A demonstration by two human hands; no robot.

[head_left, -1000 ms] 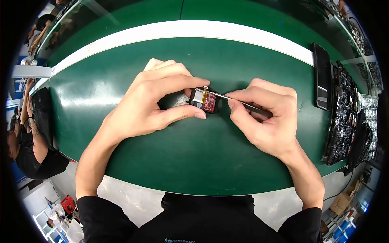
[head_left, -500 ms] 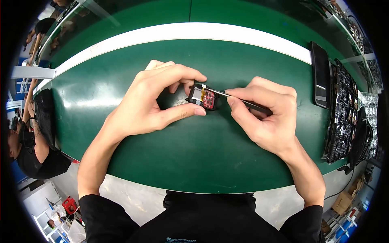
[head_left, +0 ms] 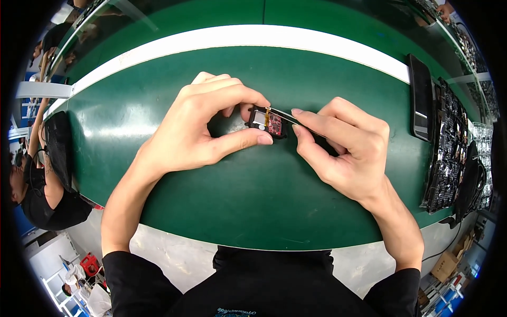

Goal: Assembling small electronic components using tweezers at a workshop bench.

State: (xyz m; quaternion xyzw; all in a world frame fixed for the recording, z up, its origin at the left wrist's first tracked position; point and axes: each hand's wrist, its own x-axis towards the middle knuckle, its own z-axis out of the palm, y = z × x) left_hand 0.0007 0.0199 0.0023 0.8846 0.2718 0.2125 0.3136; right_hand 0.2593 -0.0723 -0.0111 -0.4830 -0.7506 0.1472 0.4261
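Note:
A small black device casing (head_left: 262,130) lies open, showing a red circuit board (head_left: 275,124), a silvery block (head_left: 259,118) and a yellow strip (head_left: 267,117) between them. My left hand (head_left: 193,127) grips the casing, thumb along the near edge and fingers along the far side. Slim tweezers (head_left: 283,114) are pinched in my right hand (head_left: 351,140). Their tips reach the casing's far edge, at the top of the yellow strip by my left index fingertip. Whether the tips grasp anything is too small to tell.
All this happens over a green tabletop (head_left: 253,206) with a white strip (head_left: 253,36) behind. On the right are a dark phone-like slab (head_left: 420,98) and stacked black trays of parts (head_left: 447,153). A black mesh item (head_left: 57,150) lies at the left edge, near another person (head_left: 58,203).
The tweezers' two arms now show apart, and their tips sit slightly farther along the casing's far edge. My right fingers have spread a little. My left hand keeps its hold.

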